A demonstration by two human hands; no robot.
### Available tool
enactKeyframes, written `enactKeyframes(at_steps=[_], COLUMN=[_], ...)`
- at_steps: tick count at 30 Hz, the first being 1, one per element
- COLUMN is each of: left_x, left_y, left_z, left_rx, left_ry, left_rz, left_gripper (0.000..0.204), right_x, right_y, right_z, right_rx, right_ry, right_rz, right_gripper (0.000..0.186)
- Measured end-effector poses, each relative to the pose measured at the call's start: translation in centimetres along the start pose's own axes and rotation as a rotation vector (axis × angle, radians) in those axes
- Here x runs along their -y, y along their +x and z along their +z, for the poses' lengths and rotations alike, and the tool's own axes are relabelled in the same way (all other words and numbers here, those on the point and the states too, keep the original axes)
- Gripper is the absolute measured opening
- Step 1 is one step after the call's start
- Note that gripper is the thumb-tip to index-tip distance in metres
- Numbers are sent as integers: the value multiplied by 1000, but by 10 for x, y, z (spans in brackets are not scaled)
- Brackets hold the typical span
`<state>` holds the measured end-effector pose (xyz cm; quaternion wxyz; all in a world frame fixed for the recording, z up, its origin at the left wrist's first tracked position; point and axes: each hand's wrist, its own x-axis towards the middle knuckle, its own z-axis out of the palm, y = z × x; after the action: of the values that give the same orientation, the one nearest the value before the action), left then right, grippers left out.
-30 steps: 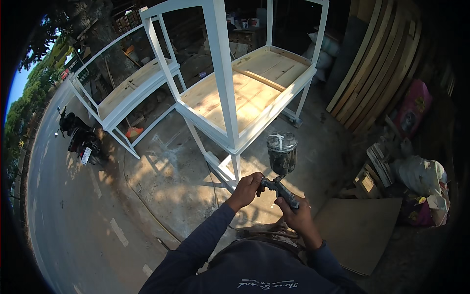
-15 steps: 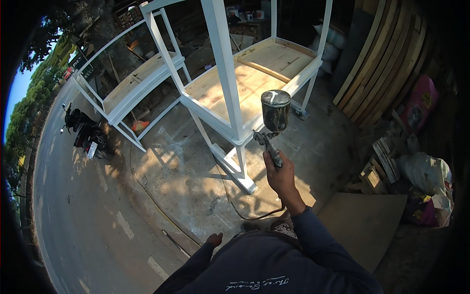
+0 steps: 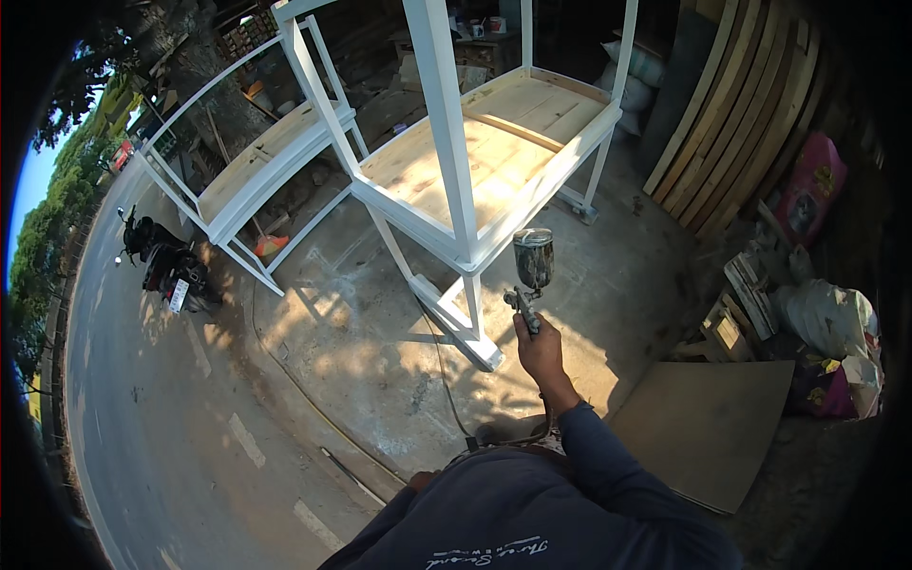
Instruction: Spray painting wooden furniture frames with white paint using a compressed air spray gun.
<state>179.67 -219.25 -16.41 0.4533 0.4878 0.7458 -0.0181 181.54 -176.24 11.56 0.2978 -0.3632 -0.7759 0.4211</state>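
My right hand [image 3: 541, 351] is wrapped round the handle of a paint spray gun [image 3: 522, 302]. The gun's dark, paint-marked cup [image 3: 534, 258] sits upright on top. Just left of the gun stands a tall wooden stall frame [image 3: 445, 133], painted white, with a bare wood deck inside its rails; gun and frame look apart. The near corner leg [image 3: 474, 302] rests by a white foot beam on the floor. Low beside my body is my left hand [image 3: 424, 479], mostly hidden by my dark sleeve, its fingers not visible.
A second white frame [image 3: 261, 195] stands at the left, near a parked motorbike [image 3: 171, 261] by the road. Hoses [image 3: 313, 404] run over the concrete. Planks [image 3: 741, 123] lean at the right, above sacks [image 3: 826, 318] and a flat board [image 3: 708, 427].
My right hand has lowered the spray gun, bringing its cup below the deck rail. My left hand has drawn in against my body and shows less.
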Motion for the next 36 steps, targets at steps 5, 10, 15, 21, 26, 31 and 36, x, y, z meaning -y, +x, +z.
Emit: enactKeyframes(at_steps=[5,10,15,21,26,31,36], left_x=[-11,14,23,78,57,32,29], left_y=[29,40,50,49,43,47,68], left_z=[-61,-67,-38,52,28,0,-11], left_rx=[-255,-303,-29,37,21,-48,-46], left_ry=[-892,-1116,-482,-161,-126,-141,40], left_rz=[-261,-454,-297,-57,-23,4,54], left_gripper=[55,54,47,44,44,45,46], right_x=[32,136,214,312,363,369,318], right_y=[1,17,48,76,101,91,67], right_z=[-8,-57,-108,-146,-172,-179,-156], right_rx=[-22,-89,-253,-341,-380,-326,-316], right_ry=[36,142,193,277,387,390,239], right_rz=[-22,-149,-399,-547,-647,-629,-594], right_gripper=[31,29,32,37,41,44,40])
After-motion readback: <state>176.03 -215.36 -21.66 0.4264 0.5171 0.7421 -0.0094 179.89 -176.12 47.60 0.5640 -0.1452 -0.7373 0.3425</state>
